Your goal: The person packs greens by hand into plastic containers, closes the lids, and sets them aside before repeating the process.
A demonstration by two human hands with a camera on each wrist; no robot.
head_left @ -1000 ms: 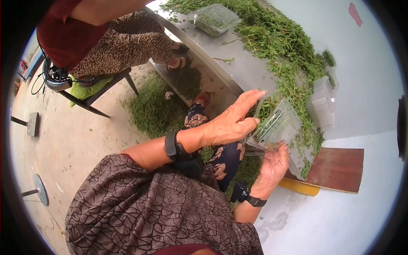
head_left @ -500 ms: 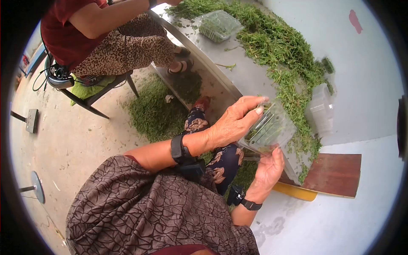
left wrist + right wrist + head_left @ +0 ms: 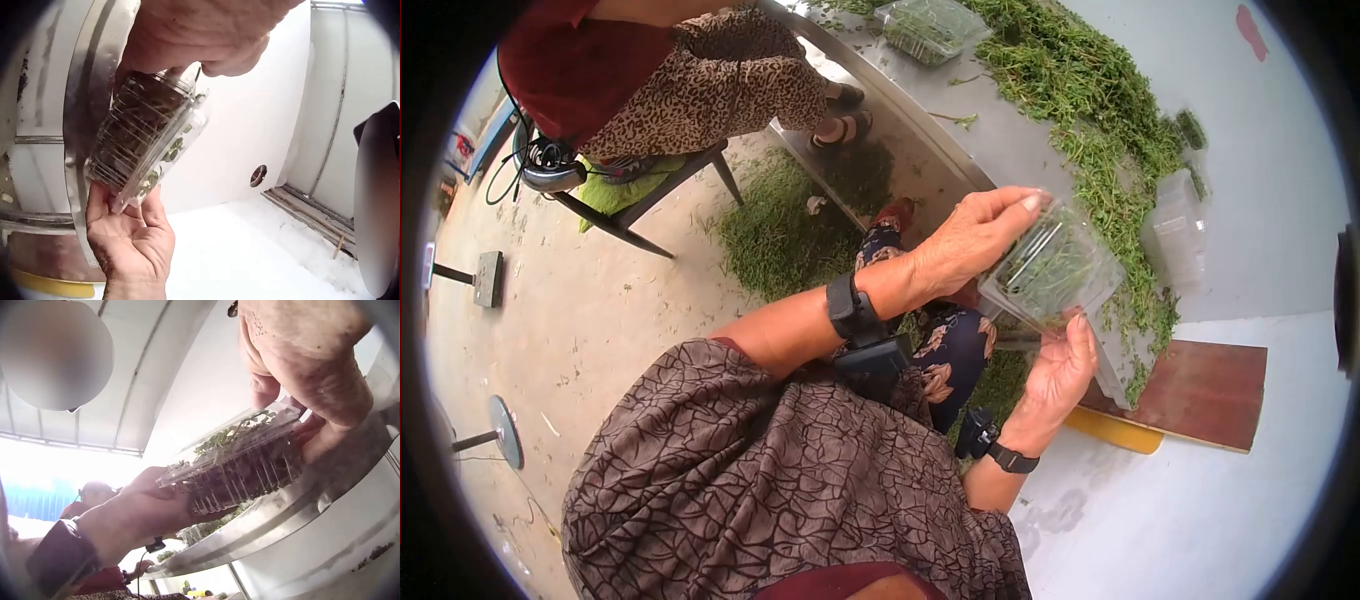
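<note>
A clear plastic container (image 3: pixel 1055 265) of green sprigs is held tilted above the near table end, its lid lying over the base. My left hand (image 3: pixel 965 245) grips its upper left end, thumb on the lid side. The lower end is pinched by my right hand (image 3: pixel 1055 380), palm turned up. In the left wrist view, ribbed walls of the container (image 3: pixel 134 134) show between my left hand (image 3: pixel 200 31) above and my right hand (image 3: pixel 131 240) below. The right wrist view shows leaves under the lid of the container (image 3: pixel 240 459), between both hands.
Loose greens (image 3: pixel 1080 70) lie along the metal table (image 3: pixel 1010 130). Another filled container (image 3: pixel 930 30) stands at the far end, stacked empty ones (image 3: pixel 1175 230) by the wall. A person in leopard-print trousers (image 3: pixel 720 90) sits at left; a brown board (image 3: pixel 1210 395) is at right.
My left thumb and fingers have come together on the container's edge, and the lid, raised there earlier, lies down flatter. My right hand still holds the lower end.
</note>
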